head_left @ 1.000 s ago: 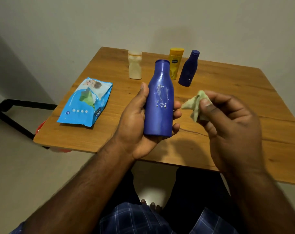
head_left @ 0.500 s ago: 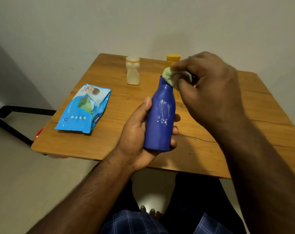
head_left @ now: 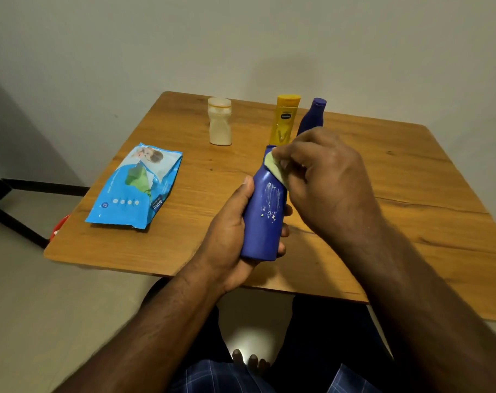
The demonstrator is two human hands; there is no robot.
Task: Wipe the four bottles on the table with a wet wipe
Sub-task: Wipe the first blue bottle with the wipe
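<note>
My left hand [head_left: 227, 236] grips a large blue bottle [head_left: 262, 222] upright above the near edge of the wooden table [head_left: 411, 208]; white smears mark its front. My right hand [head_left: 326, 177] pinches a pale green wet wipe [head_left: 275, 168] and presses it against the bottle's neck and right shoulder. At the back of the table stand a white bottle [head_left: 220, 121], a yellow bottle [head_left: 286, 119] and a smaller dark blue bottle [head_left: 312, 116], whose lower part is hidden behind my right hand.
A blue pack of wet wipes [head_left: 136, 185] lies on the left part of the table. Something red [head_left: 58, 226] shows just under the table's left edge. A dark metal frame [head_left: 11, 205] stands on the floor at the left. My knees sit below the near edge.
My right hand carried the wipe from the right of the bottle up to its cap, then slid it down onto the neck and shoulder. My left hand kept its grip on the bottle.
</note>
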